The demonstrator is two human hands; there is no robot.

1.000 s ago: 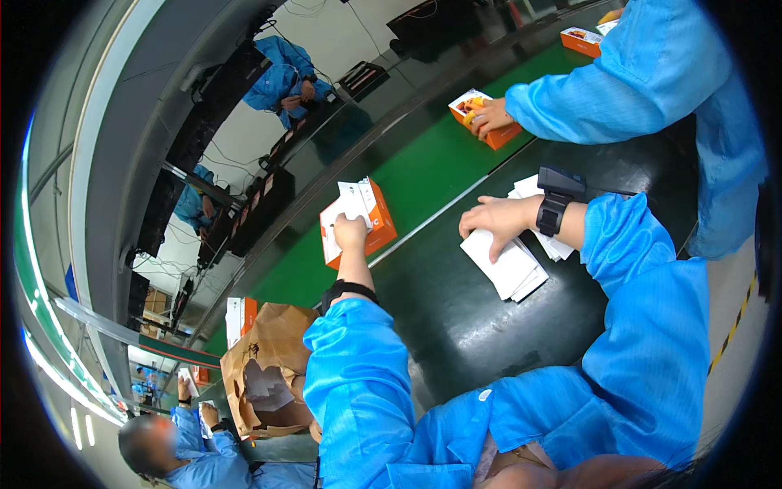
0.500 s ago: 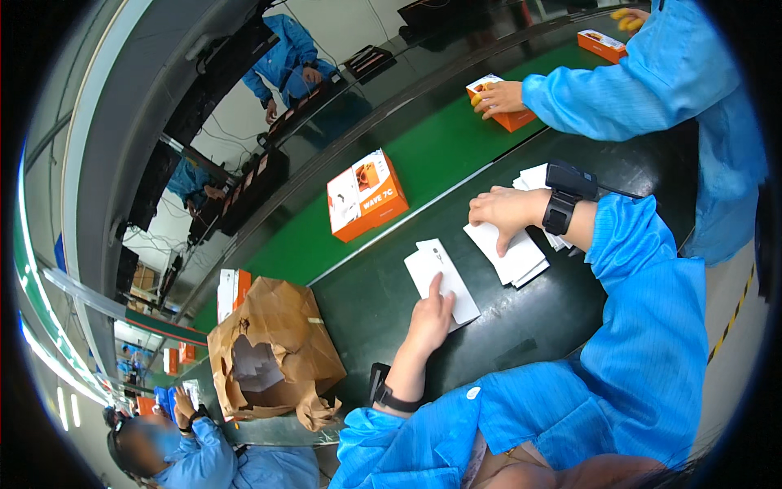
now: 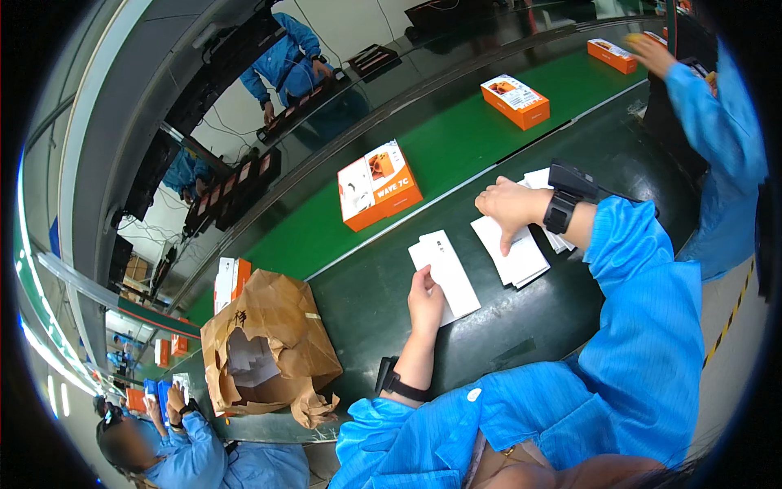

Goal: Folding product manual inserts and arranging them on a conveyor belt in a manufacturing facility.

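My left hand (image 3: 425, 306) is at the near left edge of a small pile of white leaflets (image 3: 453, 275) on the dark green bench. Its thumb and bent fingers close on that edge. To the right, my right hand (image 3: 513, 207) grips a second, fanned stack of white leaflets (image 3: 521, 262) from above, thumb on the near side and fingers curled toward the far side. More white papers (image 3: 538, 178) stick out behind that wrist. The undersides of the fingers are hidden.
A torn brown paper bag (image 3: 314, 342) holding white papers stands on the left. On the green conveyor beyond are an orange-and-white box (image 3: 380, 186), another box (image 3: 517, 102) and a farther one (image 3: 612, 55). A co-worker's sleeve (image 3: 700, 106) is at the right.
My left fingers have gone from pointing on top of the leaflets to their left edge. My right hand barely shifts. The conveyor boxes have moved right, and the co-worker's hand has let go of one.
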